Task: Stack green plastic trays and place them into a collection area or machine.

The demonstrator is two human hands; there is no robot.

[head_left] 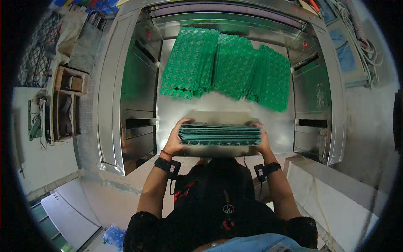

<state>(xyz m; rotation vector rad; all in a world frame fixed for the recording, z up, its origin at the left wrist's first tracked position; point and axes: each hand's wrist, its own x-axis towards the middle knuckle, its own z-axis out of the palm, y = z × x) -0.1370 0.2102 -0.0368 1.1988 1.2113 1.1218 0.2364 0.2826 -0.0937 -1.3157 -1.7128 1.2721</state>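
A stack of thin green circuit board panels (pixel 220 135) is held edge-on between my two hands, over the near edge of a metal tray (pixel 226 105). My left hand (pixel 174 137) grips the stack's left end, and my right hand (pixel 263 139) is closed round its right end. Most of the fingers are hidden behind the boards. Farther back on the tray, more green panels with repeating round patterns lean in overlapping rows: a left group (pixel 187 59), a middle group (pixel 233 65) and a right group (pixel 273 77).
Tall metal side walls stand on the left (pixel 140 84) and right (pixel 312 94), with dark slots in them. A roller (pixel 226 9) spans the far end. Wooden compartments (pixel 70 80) sit at the left; coiled cables (pixel 367 50) hang at the upper right.
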